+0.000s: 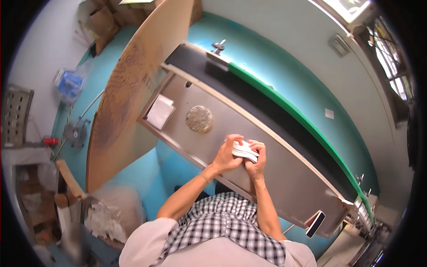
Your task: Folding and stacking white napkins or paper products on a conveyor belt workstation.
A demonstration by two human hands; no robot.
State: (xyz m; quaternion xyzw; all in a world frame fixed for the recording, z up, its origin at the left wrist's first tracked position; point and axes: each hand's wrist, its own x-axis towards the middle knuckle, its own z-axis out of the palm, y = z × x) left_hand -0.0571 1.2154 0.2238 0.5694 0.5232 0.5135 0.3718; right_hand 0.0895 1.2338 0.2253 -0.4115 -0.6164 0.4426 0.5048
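Note:
Between my two hands is a small stack of white, flat, layered pieces (245, 151); whether they are paper or something else I cannot make out. My left hand (227, 156) grips the stack from its left side with the fingers bent over it. Closed on the right side of it is my right hand (256, 163), thumb and fingers curled at the edge. Both hands are over the brown-grey metal tabletop (275, 167). Up and to the left of them lies a round, shiny, brownish disc-like object (199, 119). A white stack of sheets (160, 112) rests at the table's left end.
Behind the table runs a black conveyor belt (275, 118) with a green side rail (302, 115). A phone-like device (315, 224) is at the near right edge. At left stands a large curved brown board (129, 89); a clear plastic bag (118, 209) is lower left.

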